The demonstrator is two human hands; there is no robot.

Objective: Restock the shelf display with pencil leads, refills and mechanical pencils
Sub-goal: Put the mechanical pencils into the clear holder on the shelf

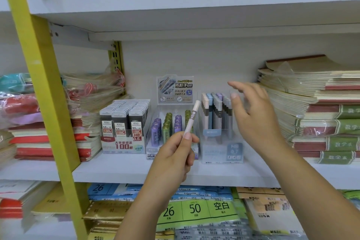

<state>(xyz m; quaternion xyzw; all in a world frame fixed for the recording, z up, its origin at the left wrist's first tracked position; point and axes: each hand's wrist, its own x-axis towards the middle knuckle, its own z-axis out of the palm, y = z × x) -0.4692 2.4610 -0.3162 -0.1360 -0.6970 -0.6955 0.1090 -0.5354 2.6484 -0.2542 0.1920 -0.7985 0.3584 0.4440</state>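
Fingers (pixel 194 140) and thumb of our left hand (pixel 173 161) pinch the lower end of a pale pink lead tube (pixel 192 117). The tube is tilted, top leaning right, and its label reads HB 0.7. We hold it in the air in front of the middle display box (pixel 152 155), which carries purple and green tubes. Our right hand (pixel 255 121) is spread, fingers straight and apart, holding nothing. It sits at the right side of the clear box (pixel 222 154) marked HB 0.7; contact with the box we cannot tell. That box holds upright tubes in pink, blue, grey and lilac. A third box (pixel 122 145), marked 0.5 HB, stands furthest left. All three stand side by side on the white shelf (pixel 116 169), between notebook stacks (pixel 321 115).
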